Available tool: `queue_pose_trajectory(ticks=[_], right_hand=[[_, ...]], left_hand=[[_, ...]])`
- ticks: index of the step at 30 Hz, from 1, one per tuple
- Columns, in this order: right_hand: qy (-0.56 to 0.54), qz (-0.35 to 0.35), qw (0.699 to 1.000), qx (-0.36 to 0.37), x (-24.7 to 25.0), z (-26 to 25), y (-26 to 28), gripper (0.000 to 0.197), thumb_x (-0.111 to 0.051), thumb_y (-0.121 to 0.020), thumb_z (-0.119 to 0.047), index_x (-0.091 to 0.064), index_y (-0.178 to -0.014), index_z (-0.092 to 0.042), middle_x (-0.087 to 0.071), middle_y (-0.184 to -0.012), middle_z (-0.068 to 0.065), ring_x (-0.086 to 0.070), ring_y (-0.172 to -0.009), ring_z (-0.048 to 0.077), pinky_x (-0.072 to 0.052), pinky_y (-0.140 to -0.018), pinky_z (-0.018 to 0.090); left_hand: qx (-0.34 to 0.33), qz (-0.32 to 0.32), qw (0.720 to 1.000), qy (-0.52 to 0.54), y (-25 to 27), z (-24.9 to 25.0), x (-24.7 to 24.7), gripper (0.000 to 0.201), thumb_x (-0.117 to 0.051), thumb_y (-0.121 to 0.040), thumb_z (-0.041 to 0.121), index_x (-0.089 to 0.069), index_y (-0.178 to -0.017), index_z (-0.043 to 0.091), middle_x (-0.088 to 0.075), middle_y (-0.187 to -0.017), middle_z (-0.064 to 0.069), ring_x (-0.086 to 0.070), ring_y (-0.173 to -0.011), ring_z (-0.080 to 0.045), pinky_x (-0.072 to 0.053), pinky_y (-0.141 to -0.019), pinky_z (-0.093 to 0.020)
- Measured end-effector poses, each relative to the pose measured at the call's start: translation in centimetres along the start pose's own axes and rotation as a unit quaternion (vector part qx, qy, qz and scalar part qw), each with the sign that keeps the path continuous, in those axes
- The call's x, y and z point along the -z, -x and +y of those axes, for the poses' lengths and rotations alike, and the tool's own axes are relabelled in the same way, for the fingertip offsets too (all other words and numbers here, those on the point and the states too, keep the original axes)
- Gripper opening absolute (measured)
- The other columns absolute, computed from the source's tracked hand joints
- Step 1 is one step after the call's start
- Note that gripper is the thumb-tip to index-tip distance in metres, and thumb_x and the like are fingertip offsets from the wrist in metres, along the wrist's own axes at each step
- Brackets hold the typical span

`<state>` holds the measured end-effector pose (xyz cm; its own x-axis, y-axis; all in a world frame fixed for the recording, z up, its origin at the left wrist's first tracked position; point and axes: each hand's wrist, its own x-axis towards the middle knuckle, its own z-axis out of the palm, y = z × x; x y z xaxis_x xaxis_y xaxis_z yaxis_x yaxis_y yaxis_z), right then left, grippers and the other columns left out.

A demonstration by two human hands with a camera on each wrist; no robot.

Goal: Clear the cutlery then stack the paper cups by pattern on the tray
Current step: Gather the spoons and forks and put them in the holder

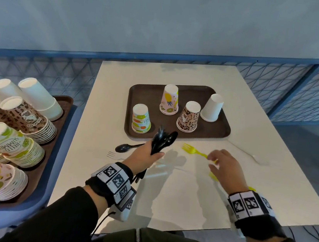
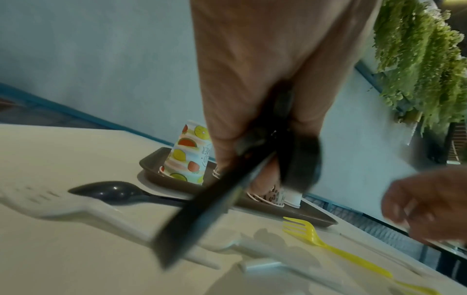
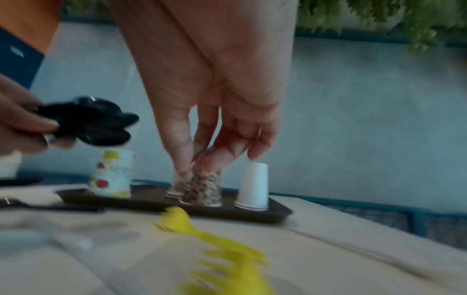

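Observation:
My left hand (image 1: 148,154) grips a bundle of black plastic cutlery (image 1: 162,140) above the table, just in front of the brown tray (image 1: 217,133). My right hand (image 1: 222,165) hovers with loosely curled fingers over the handle of a yellow fork (image 1: 192,150) that lies on the table; the fingertips (image 3: 202,159) hold nothing. A second yellow fork (image 3: 227,275) lies under that hand. A black spoon (image 1: 123,148) and a white fork (image 2: 63,203) lie to the left. Upside down on the tray stand a fruit cup (image 1: 141,118), a pineapple cup (image 1: 169,99), a leopard cup (image 1: 189,116) and a white cup (image 1: 213,107).
Another white utensil (image 1: 255,158) lies at the right, and pale cutlery (image 1: 162,166) lies between my hands. To the left, a second tray (image 1: 63,108) holds several tall cup stacks sorted by pattern. A blue mesh railing (image 1: 274,80) runs behind the table.

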<state>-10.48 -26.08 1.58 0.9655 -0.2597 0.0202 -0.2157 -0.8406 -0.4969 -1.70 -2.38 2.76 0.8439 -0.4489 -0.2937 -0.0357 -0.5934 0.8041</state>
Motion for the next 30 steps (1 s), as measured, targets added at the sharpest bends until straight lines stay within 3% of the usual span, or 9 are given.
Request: queue_pose_trajectory(ticks=[2,4,6,13,18,21,25,28,30], right_hand=[[0.059,-0.081,0.993,-0.055,0.5,3.1,0.4,0.026,-0.071,-0.069,-0.005,-0.063,-0.093,-0.013,-0.055,-0.092,0.005,-0.061,-0.09,0.032,-0.049,-0.078,0.04],[0.105,-0.142,0.981,-0.082,0.6,5.1,0.7,0.032,-0.073,-0.07,-0.013,-0.061,-0.099,-0.016,-0.055,-0.102,0.007,-0.058,-0.098,0.03,-0.048,-0.082,0.038],[0.119,-0.173,0.974,-0.088,0.2,6.5,0.8,0.032,-0.072,-0.072,-0.017,-0.06,-0.102,-0.016,-0.054,-0.105,0.006,-0.056,-0.101,0.028,-0.049,-0.084,0.037],[0.07,-0.179,0.981,-0.019,1.7,7.9,-0.8,0.008,-0.059,-0.078,-0.012,-0.057,-0.085,-0.015,-0.046,-0.085,0.0,-0.059,-0.09,0.032,-0.045,-0.074,0.037],[0.12,-0.117,0.985,0.043,5.8,10.8,-5.3,0.03,-0.052,-0.078,0.001,-0.06,-0.104,-0.011,-0.048,-0.1,0.01,-0.059,-0.085,0.036,-0.04,-0.066,0.034],[0.191,-0.17,0.962,0.092,7.0,13.4,-8.7,0.04,-0.048,-0.082,0.001,-0.061,-0.112,-0.021,-0.048,-0.12,0.009,-0.06,-0.084,0.035,-0.043,-0.073,0.033],[0.215,-0.251,0.935,0.132,6.8,15.7,-11.7,0.056,-0.042,-0.083,0.004,-0.053,-0.122,-0.035,-0.045,-0.129,-0.003,-0.054,-0.095,0.025,-0.036,-0.079,0.026],[0.244,-0.276,0.911,0.186,6.1,16.6,-12.5,0.054,-0.041,-0.086,0.001,-0.052,-0.126,-0.034,-0.046,-0.136,-0.004,-0.05,-0.115,0.025,-0.037,-0.094,0.03],[0.224,-0.274,0.912,0.21,5.8,17.3,-12.4,0.045,-0.047,-0.086,-0.003,-0.056,-0.122,-0.03,-0.051,-0.132,-0.002,-0.05,-0.116,0.025,-0.04,-0.097,0.034]], left_hand=[[-0.011,0.004,1.0,0.008,-0.3,0.8,-0.7,0.033,-0.056,-0.091,0.023,-0.047,-0.12,0.01,-0.06,-0.075,-0.014,-0.058,-0.067,-0.03,-0.035,-0.057,-0.03],[-0.015,0.0,1.0,0.012,-0.8,1.6,-1.6,0.009,-0.055,-0.091,0.023,-0.049,-0.093,0.017,-0.052,-0.062,-0.002,-0.049,-0.055,-0.019,-0.035,-0.055,-0.029],[-0.012,-0.004,1.0,0.016,-1.3,2.4,-2.5,0.017,-0.054,-0.091,0.022,-0.043,-0.078,0.023,-0.047,-0.056,0.001,-0.045,-0.049,-0.015,-0.035,-0.053,-0.028],[-0.021,-0.008,0.999,0.04,-2.9,4.8,-4.8,0.007,-0.052,-0.092,0.019,-0.046,-0.092,0.02,-0.044,-0.054,0.001,-0.041,-0.045,-0.013,-0.034,-0.045,-0.02],[0.002,0.015,0.999,0.05,-3.4,6.0,-5.8,0.014,-0.052,-0.093,0.019,-0.044,-0.083,0.025,-0.042,-0.057,0.0,-0.039,-0.047,-0.013,-0.034,-0.043,-0.016],[0.009,0.024,0.998,0.062,-3.6,6.4,-6.3,0.016,-0.051,-0.093,0.019,-0.045,-0.082,0.029,-0.041,-0.055,0.001,-0.039,-0.047,-0.013,-0.034,-0.049,-0.023],[0.026,0.039,0.996,0.08,-3.4,6.4,-7.1,0.012,-0.051,-0.093,0.019,-0.044,-0.082,0.019,-0.039,-0.054,0.002,-0.038,-0.048,-0.014,-0.033,-0.052,-0.025],[0.037,0.055,0.994,0.087,-3.3,5.9,-7.6,0.012,-0.053,-0.092,0.019,-0.045,-0.082,0.018,-0.041,-0.053,0.003,-0.039,-0.047,-0.014,-0.034,-0.052,-0.026],[0.041,0.062,0.993,0.094,-3.1,5.6,-7.8,0.01,-0.053,-0.092,0.019,-0.047,-0.087,0.013,-0.041,-0.049,0.004,-0.039,-0.044,-0.012,-0.035,-0.051,-0.025]])
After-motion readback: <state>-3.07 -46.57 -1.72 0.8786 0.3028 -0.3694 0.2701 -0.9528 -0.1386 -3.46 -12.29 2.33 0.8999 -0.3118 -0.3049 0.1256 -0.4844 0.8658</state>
